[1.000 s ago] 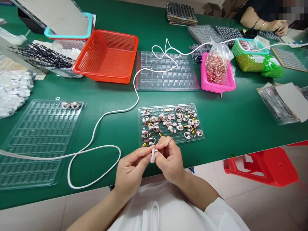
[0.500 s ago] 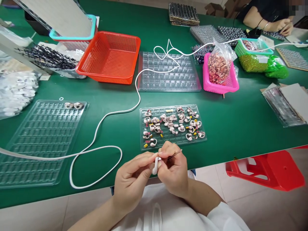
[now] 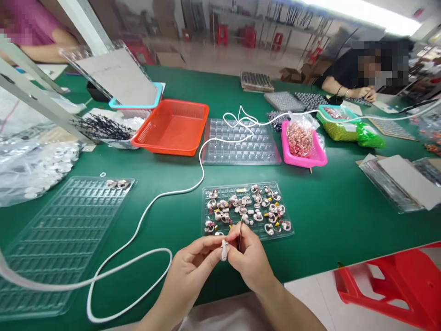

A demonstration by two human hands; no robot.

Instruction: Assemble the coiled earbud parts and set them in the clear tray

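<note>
Just in front of the table edge, my left hand (image 3: 197, 262) pinches a small white earbud (image 3: 224, 252) between thumb and fingers. My right hand (image 3: 253, 263) is closed against the earbud's other side, its thumb and fingertips touching the piece. Tucked in the right hand is a slim dark tool (image 3: 240, 235), apparently tweezers, pointing upward. Right behind my hands lies a clear plastic tray (image 3: 227, 190) with several pale earbud parts (image 3: 245, 201), some with red wires and yellow bits. My fingers hide part of the earbud and the tray's near edge.
At left lies a clear compartment tray (image 3: 76, 234) with two earbuds in one corner. A white cable (image 3: 148, 209) loops across the table. Beyond are an orange basket (image 3: 172, 148), a pink basket (image 3: 303, 161) with copper-coloured parts, and a co-worker (image 3: 344, 69). A red stool (image 3: 409, 280) stands right.
The view has tilted up, showing more of the room. The tool in my right hand has swung from pointing right to upright. Both hands still hold the earbud.
</note>
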